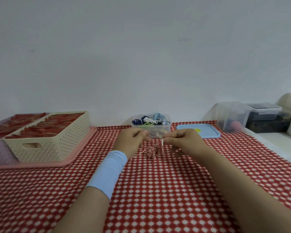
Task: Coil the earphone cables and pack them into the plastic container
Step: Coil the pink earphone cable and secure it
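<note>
Red-and-white checked tablecloth (158,190) below plain white wall (141,47). Near centre, left hand (131,142) and right hand (183,142) each pinching tangled red-and-white striped earphone cable (151,151). Just beyond, clear plastic container (167,128) holding coiled cables (149,121).

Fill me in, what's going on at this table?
A person's left hand and right hand pinch a red-and-white earphone cable above the tablecloth; most of it is a loose tangle, not yet coiled. Behind it, the open plastic container already holds several bundled cables, its blue lid lying to the right.
</note>
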### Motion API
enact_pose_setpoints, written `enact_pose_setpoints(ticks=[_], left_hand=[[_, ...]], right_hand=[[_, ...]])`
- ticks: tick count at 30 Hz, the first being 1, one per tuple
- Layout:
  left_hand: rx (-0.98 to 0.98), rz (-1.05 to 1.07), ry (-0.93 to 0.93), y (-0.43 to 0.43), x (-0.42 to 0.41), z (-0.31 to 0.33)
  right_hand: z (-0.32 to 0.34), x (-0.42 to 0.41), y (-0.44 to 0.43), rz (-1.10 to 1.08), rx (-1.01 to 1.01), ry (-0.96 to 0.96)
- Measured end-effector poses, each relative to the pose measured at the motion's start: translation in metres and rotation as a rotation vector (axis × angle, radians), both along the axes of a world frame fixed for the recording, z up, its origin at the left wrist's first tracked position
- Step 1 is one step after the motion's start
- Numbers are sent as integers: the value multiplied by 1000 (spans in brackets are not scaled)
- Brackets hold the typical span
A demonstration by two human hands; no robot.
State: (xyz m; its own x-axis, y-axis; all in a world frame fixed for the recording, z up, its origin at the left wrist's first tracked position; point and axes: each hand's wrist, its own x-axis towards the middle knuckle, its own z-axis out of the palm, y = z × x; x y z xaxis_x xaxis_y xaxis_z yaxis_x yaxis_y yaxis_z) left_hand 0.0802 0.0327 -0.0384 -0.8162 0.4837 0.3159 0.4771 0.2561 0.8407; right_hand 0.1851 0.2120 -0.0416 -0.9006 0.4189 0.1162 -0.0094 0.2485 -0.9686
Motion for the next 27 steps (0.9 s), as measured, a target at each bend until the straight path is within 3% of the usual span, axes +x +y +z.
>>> enact_pose_setpoints(ticks=[2, 7, 13, 17, 20, 24, 27], left_hand=[[-98, 125, 145, -10, -13, -3], [-357, 147, 167, -18, -19, -8], [-646, -124, -59, -31, -21, -1], [-767, -179, 31, -36, -24, 2], [-687, -154, 64, -35, -25, -1], [-426, -49, 97, -26, -22, -7], [-100, -101, -98, -14, -14, -11]], right_hand=[[-1, 1, 6, 2, 141, -78], [-6, -2, 7, 122, 491, -297], [-9, -4, 25, -236, 475, -126], [-19, -9, 32, -239, 630, -229], [-21, -15, 29, -200, 744, -327], [-21, -23, 27, -189, 888, -394], [-22, -27, 26, -201, 925, -416]])
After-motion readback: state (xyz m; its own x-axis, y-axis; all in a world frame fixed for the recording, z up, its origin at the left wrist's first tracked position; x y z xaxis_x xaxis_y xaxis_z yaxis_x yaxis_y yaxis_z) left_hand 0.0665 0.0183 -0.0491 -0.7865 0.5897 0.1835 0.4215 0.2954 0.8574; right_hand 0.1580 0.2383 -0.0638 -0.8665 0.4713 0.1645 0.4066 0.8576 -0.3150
